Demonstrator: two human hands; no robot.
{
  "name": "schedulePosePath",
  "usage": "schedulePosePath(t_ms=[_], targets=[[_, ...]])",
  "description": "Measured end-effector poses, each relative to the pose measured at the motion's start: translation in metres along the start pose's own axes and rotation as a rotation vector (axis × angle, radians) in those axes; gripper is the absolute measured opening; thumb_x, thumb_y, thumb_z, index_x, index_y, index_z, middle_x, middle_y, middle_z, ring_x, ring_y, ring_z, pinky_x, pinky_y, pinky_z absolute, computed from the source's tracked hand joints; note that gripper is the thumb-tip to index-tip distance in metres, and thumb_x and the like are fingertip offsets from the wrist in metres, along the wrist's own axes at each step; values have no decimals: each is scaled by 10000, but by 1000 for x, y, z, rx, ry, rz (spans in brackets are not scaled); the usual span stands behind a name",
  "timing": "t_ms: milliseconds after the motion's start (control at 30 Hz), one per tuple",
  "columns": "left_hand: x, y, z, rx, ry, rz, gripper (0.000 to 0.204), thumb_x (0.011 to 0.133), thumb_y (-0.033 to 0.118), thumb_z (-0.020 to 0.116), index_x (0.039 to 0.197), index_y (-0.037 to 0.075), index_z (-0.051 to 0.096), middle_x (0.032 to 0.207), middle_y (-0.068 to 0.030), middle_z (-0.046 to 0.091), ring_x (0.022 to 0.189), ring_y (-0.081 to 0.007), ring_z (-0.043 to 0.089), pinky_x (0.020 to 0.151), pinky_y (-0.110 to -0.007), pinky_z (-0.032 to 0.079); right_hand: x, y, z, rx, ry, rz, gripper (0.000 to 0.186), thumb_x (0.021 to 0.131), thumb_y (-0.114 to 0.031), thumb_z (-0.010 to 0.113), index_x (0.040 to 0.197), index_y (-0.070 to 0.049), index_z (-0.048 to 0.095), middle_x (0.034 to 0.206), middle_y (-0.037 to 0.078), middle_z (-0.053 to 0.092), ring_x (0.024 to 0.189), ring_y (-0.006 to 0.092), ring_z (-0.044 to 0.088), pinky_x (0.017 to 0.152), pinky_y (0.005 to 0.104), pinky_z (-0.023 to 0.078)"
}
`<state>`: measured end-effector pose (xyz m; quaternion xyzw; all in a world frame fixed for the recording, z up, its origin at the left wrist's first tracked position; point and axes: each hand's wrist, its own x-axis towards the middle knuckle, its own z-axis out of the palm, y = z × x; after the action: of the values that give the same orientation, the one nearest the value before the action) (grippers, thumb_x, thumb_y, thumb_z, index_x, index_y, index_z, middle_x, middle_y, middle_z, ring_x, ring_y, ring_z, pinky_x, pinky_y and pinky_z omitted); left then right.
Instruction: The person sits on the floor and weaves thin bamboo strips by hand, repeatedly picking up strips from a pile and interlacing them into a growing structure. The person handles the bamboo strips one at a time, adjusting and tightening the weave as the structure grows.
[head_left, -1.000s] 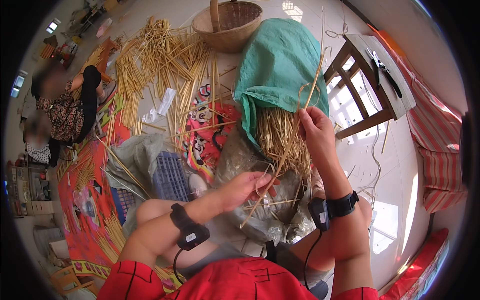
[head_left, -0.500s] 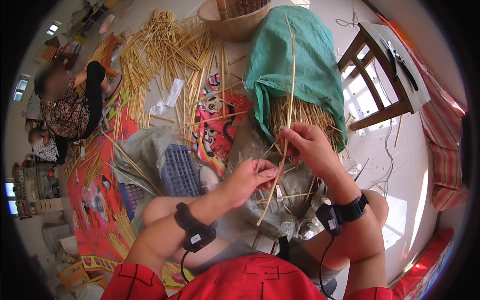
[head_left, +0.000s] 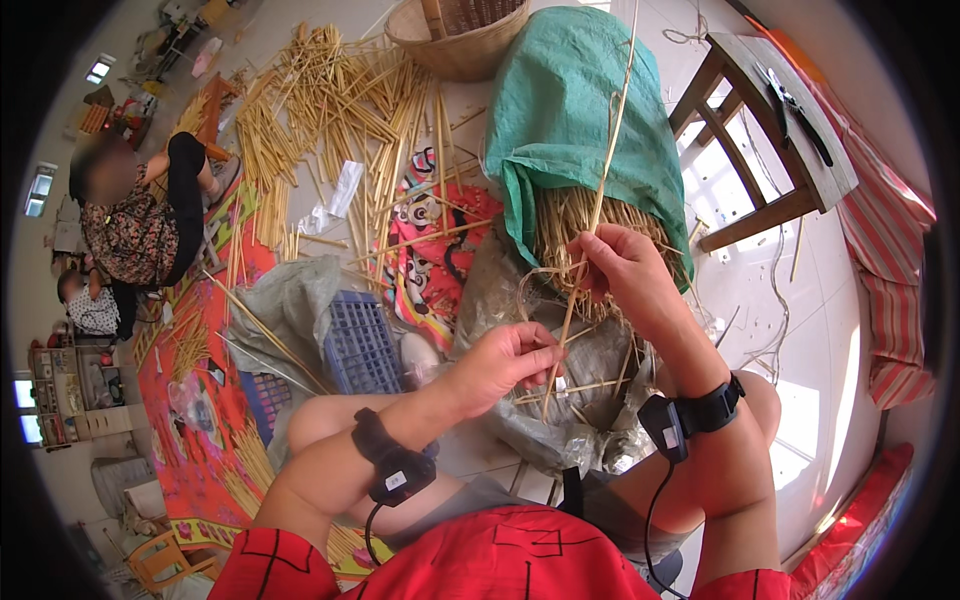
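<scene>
A long pale straw stalk [head_left: 606, 160] runs upright before me, held in both hands. My right hand [head_left: 625, 275] pinches it at the middle, where a thin curled strip [head_left: 532, 278] loops out to the left. Lower down, my left hand [head_left: 510, 362] is closed on the stalk near its bottom end. Behind them a bundle of dry straw [head_left: 556, 225] sticks out of a green woven sack [head_left: 560, 100]. Crumpled clear plastic [head_left: 560, 445] lies beneath my hands, between my knees.
A wicker basket [head_left: 455, 40] stands behind. Pliers [head_left: 800, 125] lie on a wooden stool [head_left: 830, 185] at right. Loose straws [head_left: 310, 110], blue plastic crates [head_left: 365, 345] and patterned mats [head_left: 185, 420] spread to the left, where two other people [head_left: 135, 240] [head_left: 85, 305] sit.
My right hand dropped from near the sack, then rose slightly with the stalk, whose top swung right again. The curled strip now loops left of the stalk at mid-length.
</scene>
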<state>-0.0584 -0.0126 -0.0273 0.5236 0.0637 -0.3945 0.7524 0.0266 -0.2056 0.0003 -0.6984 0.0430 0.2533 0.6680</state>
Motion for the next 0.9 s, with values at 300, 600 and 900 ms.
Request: schedulePosePath(t_ms=[300, 600, 900], targets=[[-1, 2, 2, -8, -9, 15, 186, 970, 209, 534, 949, 46, 620, 871, -40, 671, 669, -20, 534, 596, -159, 427, -4, -1, 0, 35, 10, -23, 271, 988, -256, 493, 901, -27, 607, 690, -5, 584, 577, 63, 546, 528, 209, 443], [2, -4, 1, -21, 63, 47, 178, 978, 183, 506, 938, 39, 602, 823, -41, 650, 635, -22, 488, 573, -164, 400, -2, 5, 0, 30, 25, -91, 256, 999, -234, 467, 929, -24, 595, 743, -3, 599, 599, 67, 556, 538, 210, 459], [9, -7, -8, -37, 187, -34, 166, 962, 173, 522, 913, 38, 605, 746, -26, 620, 558, -28, 429, 491, -184, 333, 0, 8, 3, 73, 36, -125, 254, 1007, -223, 446, 943, -22, 588, 770, 4, 609, 626, 66, 566, 555, 217, 461]])
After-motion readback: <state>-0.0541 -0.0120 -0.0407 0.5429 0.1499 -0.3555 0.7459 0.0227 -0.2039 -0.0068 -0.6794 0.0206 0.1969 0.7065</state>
